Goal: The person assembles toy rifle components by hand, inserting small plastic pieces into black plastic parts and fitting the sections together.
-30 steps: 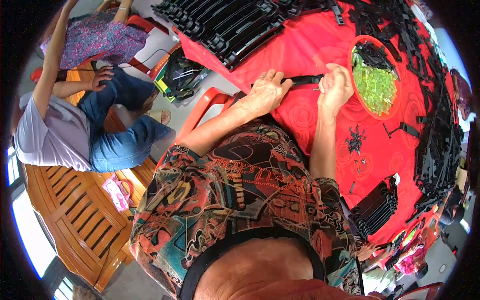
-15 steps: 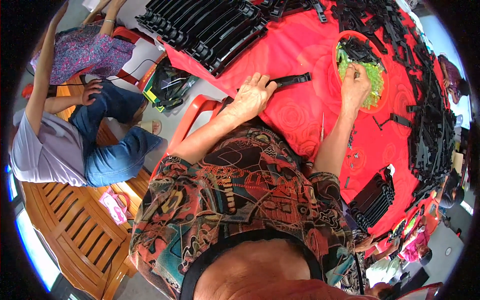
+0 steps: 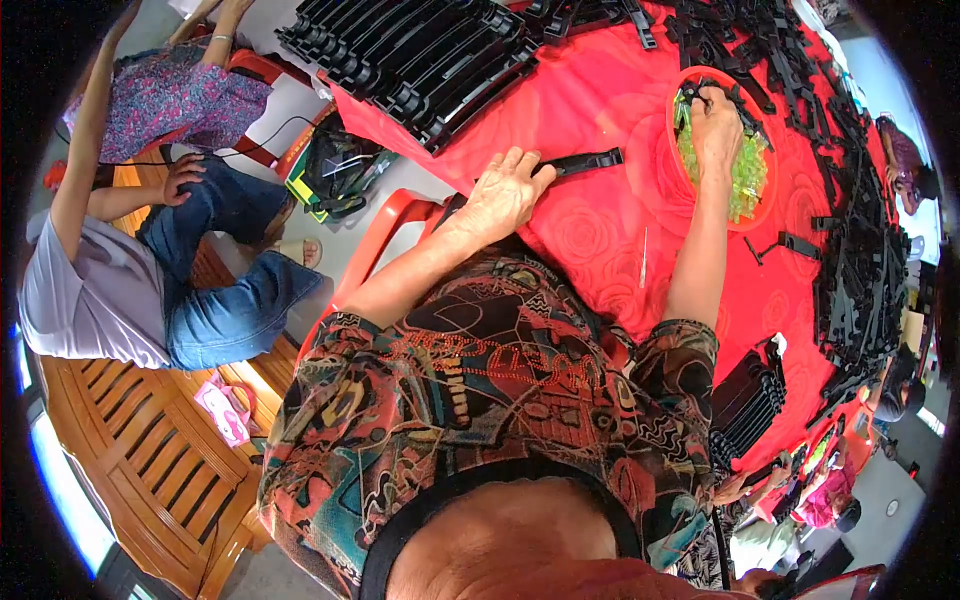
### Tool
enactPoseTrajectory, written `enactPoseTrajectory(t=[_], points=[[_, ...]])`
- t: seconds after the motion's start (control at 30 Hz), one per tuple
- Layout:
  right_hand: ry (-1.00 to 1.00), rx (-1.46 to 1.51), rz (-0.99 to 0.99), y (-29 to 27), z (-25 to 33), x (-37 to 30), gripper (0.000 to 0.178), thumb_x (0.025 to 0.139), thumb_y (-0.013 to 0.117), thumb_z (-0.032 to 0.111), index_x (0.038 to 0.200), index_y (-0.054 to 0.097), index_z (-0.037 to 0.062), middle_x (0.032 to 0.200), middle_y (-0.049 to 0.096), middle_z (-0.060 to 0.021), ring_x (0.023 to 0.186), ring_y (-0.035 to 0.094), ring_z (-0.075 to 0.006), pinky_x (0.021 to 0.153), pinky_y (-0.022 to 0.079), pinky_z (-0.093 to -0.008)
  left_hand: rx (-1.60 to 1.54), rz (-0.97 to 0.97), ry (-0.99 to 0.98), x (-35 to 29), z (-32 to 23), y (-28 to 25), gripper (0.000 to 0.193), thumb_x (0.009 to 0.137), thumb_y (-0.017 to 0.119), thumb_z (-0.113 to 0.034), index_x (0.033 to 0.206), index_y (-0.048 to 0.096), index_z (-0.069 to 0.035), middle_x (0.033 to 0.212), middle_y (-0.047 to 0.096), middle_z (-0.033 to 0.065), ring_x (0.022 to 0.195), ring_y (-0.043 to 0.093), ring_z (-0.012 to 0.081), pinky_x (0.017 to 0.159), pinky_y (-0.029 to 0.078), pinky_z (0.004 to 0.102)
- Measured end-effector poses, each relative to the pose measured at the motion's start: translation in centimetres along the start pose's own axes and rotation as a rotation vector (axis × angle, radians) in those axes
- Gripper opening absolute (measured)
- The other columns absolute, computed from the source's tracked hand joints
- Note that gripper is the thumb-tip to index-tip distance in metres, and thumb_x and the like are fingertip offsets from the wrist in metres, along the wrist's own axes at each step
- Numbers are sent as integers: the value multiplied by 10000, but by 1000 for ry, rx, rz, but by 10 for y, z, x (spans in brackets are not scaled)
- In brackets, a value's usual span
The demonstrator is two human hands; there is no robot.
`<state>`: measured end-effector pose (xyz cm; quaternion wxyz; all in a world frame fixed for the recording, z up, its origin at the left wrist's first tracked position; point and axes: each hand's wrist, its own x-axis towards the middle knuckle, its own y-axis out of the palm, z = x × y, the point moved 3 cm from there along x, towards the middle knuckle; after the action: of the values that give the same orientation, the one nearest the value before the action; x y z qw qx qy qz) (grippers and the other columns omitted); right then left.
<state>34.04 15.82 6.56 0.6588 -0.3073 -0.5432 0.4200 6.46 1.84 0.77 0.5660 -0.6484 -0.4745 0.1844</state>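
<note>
Left hand [image 3: 503, 195], half-curled, holds a slim, shiny black strip [image 3: 587, 162]; right hand [image 3: 717, 130] is bunched, its hold hidden.

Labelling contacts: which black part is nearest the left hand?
The long black strip jutting from the left hand. It alone meets that hand; the large black stack and the black heap lie apart from it.

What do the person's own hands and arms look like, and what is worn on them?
The left hand and the right hand are ungloved, with no watch or bracelet visible. The forearms are bare. Patterned sleeves, dark with rusty red and tan, reach about the elbows.
</note>
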Motion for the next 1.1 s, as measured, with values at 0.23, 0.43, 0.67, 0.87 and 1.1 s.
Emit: enactPoseTrajectory(t=[0.23,0.43,0.67,0.87,1.1], points=[[-111,-87,70,10,10,0,205,806,591,165,1008,614,134,928,576,-164,817,591,-382,695,473,-461,-4,-12,-2,0,-1,-1,215,760,524,-80,974,547,-70,1077,542,143,982,524,313,831,456,447],[-164,-23,-36,5,12,-5,154,826,563,199,965,604,148,914,570,-144,782,590,-381,671,478,-465,0,11,8,-1,0,0,259,785,517,-112,1038,558,-72,1055,545,160,992,523,324,814,453,450],[-9,773,-367,-42,48,-22,138,816,619,33,949,631,-1,714,603,4,567,485,-43,519,403,-205,-22,-48,26,2,-2,-3,227,772,525,-93,993,541,-43,971,555,169,921,554,329,786,463,426],[275,1461,365,-26,92,-82,156,793,595,-13,944,628,7,718,600,-16,448,355,-7,392,253,-169,-273,-150,-101,3,1,-24,336,750,653,-128,1022,497,-6,977,557,182,875,556,342,785,462,402],[139,1695,786,-18,131,-123,136,772,630,22,907,626,7,690,576,7,466,370,-11,404,254,-169,-1343,33,-468,-7,7,-33,338,901,555,-339,950,587,-6,775,617,31,660,561,102,605,459,238]])
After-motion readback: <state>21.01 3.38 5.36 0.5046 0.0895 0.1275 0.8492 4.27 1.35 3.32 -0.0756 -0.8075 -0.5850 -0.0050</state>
